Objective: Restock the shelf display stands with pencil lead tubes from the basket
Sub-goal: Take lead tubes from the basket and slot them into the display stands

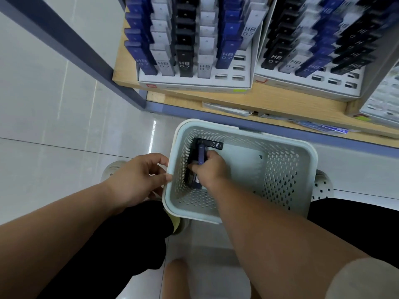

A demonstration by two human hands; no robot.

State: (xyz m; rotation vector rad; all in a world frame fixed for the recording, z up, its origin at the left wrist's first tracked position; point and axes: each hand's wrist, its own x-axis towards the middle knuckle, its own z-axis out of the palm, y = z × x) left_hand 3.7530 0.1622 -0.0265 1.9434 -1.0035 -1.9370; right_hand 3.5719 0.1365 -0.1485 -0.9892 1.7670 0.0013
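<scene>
A pale perforated basket point(287, 167) sits on the floor below the shelf. My left hand point(138, 178) grips its left rim with fingers and thumb. My right hand point(210, 169) is inside the basket and holds a blue pencil lead tube point(201, 155) among a few dark tubes lying against the left wall. A black tube marked HB 0.7 point(212, 144) lies at the far left corner. On the shelf stand two white display stands, the left stand point(194, 82) and the right stand point(302, 87), filled with rows of blue, grey and black tubes, with several vacant front slots.
The wooden shelf board point(280, 100) has a blue front edge, and a blue-grey upright post point(71, 46) runs along the left. Papers point(226, 107) lie on the lower board. My knees and pale shoes flank the basket on a glossy tiled floor point(54, 126).
</scene>
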